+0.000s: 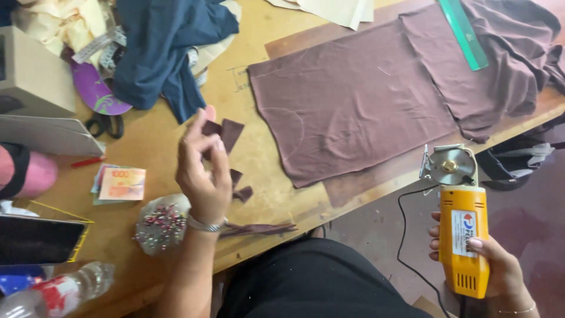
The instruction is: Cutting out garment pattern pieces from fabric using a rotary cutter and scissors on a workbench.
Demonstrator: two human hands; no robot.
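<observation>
Wooden worktable (259, 147) bearing brown fabric panel (353, 100), laid flat with its near edge already trimmed — loose offcuts (241, 191) lie beside it. Right hand (497, 268), fingers wrapped closed, holds the yellow rotary cutter (462, 229) off the table edge. Left hand (203, 171) pinches a small brown scrap (226, 132) — apparently waste.
</observation>
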